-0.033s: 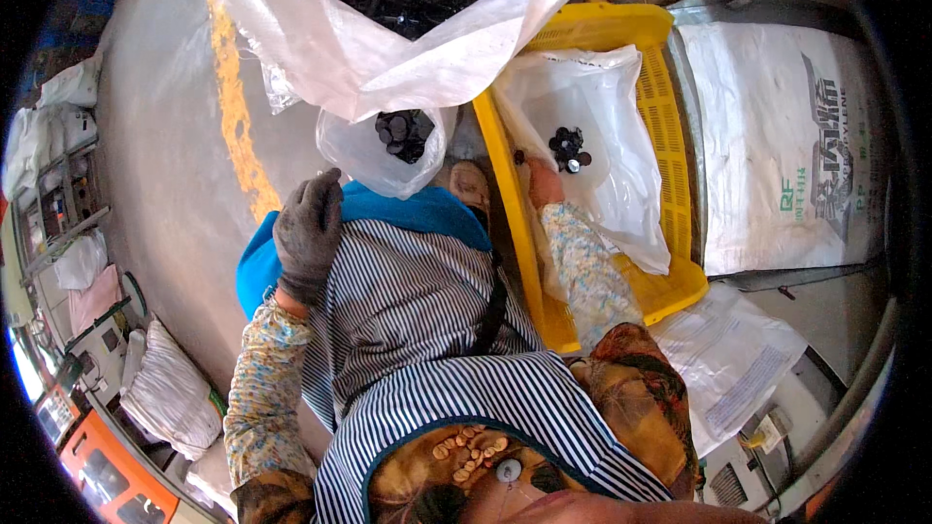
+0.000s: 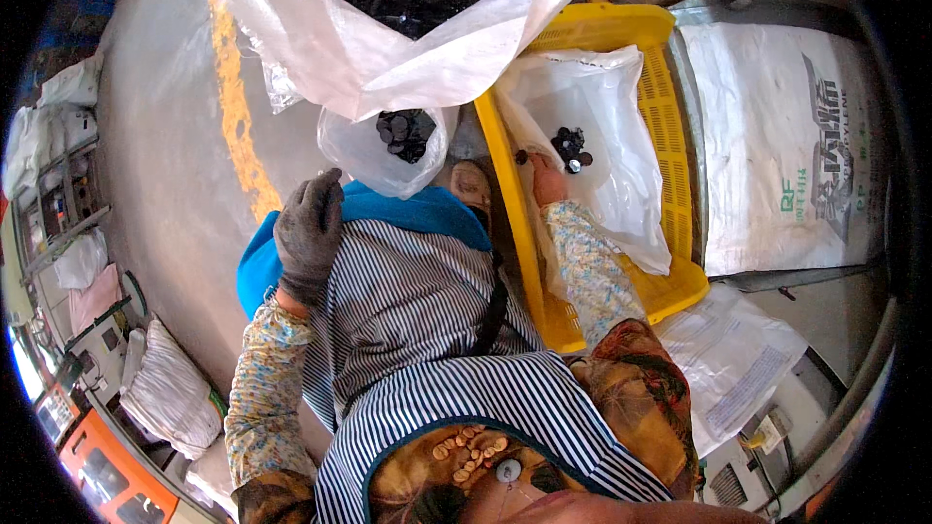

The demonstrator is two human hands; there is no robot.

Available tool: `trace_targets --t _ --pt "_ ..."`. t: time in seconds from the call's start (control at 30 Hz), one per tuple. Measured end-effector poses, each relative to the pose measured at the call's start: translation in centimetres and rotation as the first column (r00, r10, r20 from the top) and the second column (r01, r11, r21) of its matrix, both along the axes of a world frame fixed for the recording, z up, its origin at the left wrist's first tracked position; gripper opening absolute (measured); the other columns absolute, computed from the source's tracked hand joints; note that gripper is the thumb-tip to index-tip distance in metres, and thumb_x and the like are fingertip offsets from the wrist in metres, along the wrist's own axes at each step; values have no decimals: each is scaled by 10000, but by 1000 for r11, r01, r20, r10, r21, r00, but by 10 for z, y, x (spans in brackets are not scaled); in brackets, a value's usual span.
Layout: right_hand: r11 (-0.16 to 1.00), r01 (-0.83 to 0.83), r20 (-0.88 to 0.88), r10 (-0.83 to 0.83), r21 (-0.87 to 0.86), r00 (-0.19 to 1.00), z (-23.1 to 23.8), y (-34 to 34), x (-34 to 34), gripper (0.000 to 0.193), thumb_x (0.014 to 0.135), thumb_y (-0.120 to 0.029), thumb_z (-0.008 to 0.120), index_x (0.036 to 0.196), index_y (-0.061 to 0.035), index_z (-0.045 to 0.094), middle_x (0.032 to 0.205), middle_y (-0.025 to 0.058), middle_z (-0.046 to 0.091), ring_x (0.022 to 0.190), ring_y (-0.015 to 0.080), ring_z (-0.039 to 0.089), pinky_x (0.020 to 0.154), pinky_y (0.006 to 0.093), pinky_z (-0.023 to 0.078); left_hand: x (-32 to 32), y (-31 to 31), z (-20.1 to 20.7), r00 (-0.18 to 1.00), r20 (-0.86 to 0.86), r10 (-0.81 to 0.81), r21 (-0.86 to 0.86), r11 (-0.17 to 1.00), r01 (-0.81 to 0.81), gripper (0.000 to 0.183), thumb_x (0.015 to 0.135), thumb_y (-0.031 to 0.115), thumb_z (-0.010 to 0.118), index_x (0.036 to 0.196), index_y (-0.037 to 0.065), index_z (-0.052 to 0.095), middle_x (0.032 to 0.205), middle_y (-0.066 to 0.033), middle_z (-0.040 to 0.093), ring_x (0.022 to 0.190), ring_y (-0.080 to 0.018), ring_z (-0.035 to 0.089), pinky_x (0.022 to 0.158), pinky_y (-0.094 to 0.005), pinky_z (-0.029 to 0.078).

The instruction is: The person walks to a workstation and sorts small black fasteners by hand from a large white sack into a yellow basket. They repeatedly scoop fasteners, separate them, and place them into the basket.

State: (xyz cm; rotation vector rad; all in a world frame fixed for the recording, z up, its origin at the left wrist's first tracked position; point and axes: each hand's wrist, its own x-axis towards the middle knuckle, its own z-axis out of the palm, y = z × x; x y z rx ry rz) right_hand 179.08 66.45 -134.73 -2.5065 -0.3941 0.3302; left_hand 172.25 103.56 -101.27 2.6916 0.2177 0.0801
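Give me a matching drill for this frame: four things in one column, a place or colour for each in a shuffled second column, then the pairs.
Things:
1. left hand
2. right hand
3. small clear bag
4. crate

Descriptions:
A. yellow, lined with white plastic
B. bare, reaching into the lined crate beside a few small dark parts
C. in a grey glove, resting at the striped apron
D. in front of the knees, a cluster of dark parts in it

Pairs: 1-C, 2-B, 3-D, 4-A
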Motion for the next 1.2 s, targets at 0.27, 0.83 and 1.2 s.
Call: trace_targets --t 0.27,0.83,1.2 --pt "956 8 -152 -55 -294 987 -4 33 23 413 841 -211 604 1250 -165 569 1065 181 656 882 376 660 743 486 533 -3 2 -5 1000 5 -1 18 1000 1 199 901 132 605 1085 75 657 963 -131 673 838 -303 660 713 -377 531" --pt "987 45 -67 -35 154 997 92 27 -11 307 938 -149 534 1226 -67 604 1219 176 588 1068 334 602 854 417 512 -1 -3 -1 1000 -7 5 16 1000 -5 214 889 118 606 1094 83 654 952 -138 668 834 -306 663 719 -382 531" --pt "932 306 -502 -361 -192 786 114 -68 -4 454 940 -193 561 1384 -144 486 1125 118 644 926 260 643 782 420 517 -2 -4 -1 1000 1 -16 -54 998 16 218 894 77 604 1107 59 647 967 -152 672 843 -298 674 727 -364 535"
